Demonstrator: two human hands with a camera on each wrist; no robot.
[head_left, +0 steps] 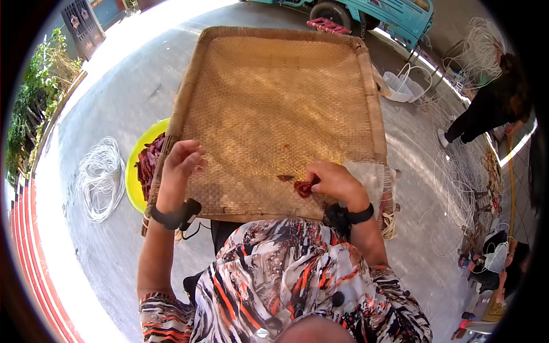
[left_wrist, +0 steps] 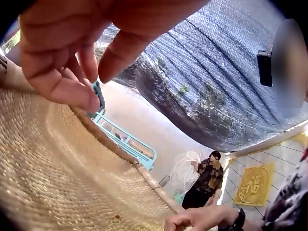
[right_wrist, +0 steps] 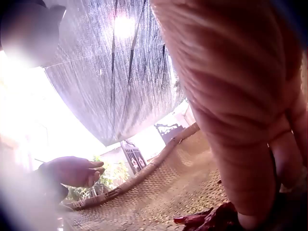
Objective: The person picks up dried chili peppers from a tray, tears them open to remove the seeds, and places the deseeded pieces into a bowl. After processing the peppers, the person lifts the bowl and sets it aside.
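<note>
A large woven bamboo tray (head_left: 274,108) with a raised rim lies in front of me. Over its near right part my right hand (head_left: 337,182) pinches a small bunch of dark red dried chilies (head_left: 303,188). These chilies (right_wrist: 211,219) also show under the fingers in the right wrist view. A dark loose piece (head_left: 285,178) lies on the weave just left of them. My left hand (head_left: 182,163) is raised above the tray's left rim, its fingers loosely bent around nothing. Beside that rim, more dried chilies (head_left: 150,163) fill a yellow-green basin (head_left: 134,188), partly hidden by the tray.
A coil of white cord (head_left: 102,178) lies on the concrete floor at left. Beyond the tray stands a turquoise cart (head_left: 389,17), with a white basket (head_left: 403,86) nearer. At right, a person (head_left: 492,103) stands by more tangled white cord (head_left: 480,46).
</note>
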